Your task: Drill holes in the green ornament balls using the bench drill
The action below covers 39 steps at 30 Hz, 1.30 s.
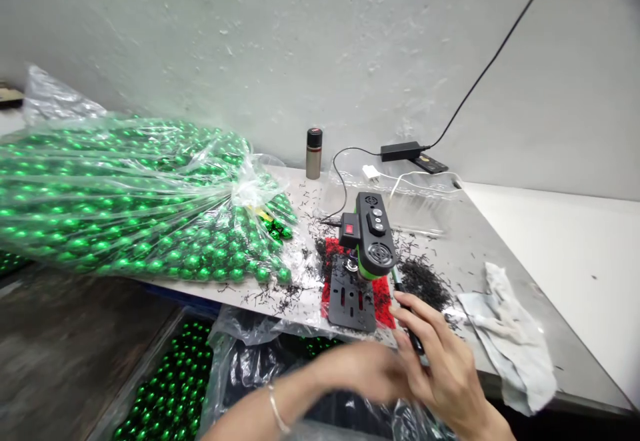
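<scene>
My right hand (443, 361) is closed around a slim black tool (413, 334) whose thin tip points up toward the black machine. My left hand (373, 371) is smeared by motion beside it, its fingers hidden behind the right hand. The black machine (375, 234), with a red switch and round vents, stands on a slotted black base plate (351, 294) over a red mat (384, 301). Small black pieces (425, 284) lie heaped right of the machine and scattered around it.
A large clear bag of shiny green balls (125, 201) covers the table's left. Behind stand a capped bottle (313, 154) and a power adapter (401, 151). A white cloth (520, 341) hangs over the right front edge. More green balls (165, 387) sit below the table.
</scene>
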### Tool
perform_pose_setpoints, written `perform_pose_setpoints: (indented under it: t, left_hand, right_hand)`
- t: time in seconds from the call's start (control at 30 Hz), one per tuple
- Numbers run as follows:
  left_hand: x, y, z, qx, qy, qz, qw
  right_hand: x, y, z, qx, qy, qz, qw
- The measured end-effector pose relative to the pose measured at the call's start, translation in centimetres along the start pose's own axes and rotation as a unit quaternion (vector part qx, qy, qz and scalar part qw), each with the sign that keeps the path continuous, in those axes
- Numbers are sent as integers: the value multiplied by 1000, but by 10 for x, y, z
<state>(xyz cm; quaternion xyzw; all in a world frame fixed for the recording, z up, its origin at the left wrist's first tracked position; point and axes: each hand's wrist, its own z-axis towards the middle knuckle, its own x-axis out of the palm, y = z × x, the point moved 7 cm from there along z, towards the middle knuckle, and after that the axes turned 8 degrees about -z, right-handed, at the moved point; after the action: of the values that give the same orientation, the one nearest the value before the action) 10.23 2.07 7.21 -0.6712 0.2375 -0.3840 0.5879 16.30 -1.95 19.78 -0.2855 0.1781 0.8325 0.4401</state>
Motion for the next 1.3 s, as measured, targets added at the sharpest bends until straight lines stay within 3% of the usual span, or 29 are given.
perform_pose_setpoints:
  t: [0.03, 0.07, 0.13, 0.17, 0.2, 0.23, 0.33, 0.53, 0.87, 1.0, 1.1, 1.3]
  left_hand:
    - [-35, -13, -7, -4, -58, 95, 994]
    - [-77, -29, -15, -10, -157, 179, 971]
    - [-159, -67, -40, -3, -370, 311, 875]
    - [-191, -80, -50, -38, -435, 379, 816]
    - [-217, -87, -56, -91, -469, 438, 762]
    - [-236, -91, -58, -107, -482, 450, 744]
    - [-266, -87, -47, -139, -485, 458, 731]
    - [-271, -63, -19, -138, -479, 417, 760]
    - [-275, -57, -11, -48, -455, 184, 870]
    - [-251, -51, -34, -2, -422, -54, 905]
    - [-223, -45, -56, 32, -385, -252, 887]
    - [-184, -32, -76, 28, -370, -336, 865]
  right_hand:
    - [1, 1, 0, 4, -9, 2, 1000]
    - [2, 1, 0, 8, -16, 4, 1000]
    - [5, 2, -1, 20, -32, 10, 999]
    - [6, 2, -2, 26, -40, 15, 999]
    - [7, 1, -3, 32, -50, 20, 998]
    - [8, 1, -4, 39, -59, 24, 997]
    - [11, 0, -9, 57, -77, 35, 995]
    - [14, -1, -18, 74, -73, 40, 994]
    - [17, 0, -20, 76, -79, 38, 993]
    - [18, -1, -22, 74, -83, 44, 993]
    - [19, -2, -24, 80, -87, 47, 992]
    - [20, -2, -25, 82, -96, 49, 991]
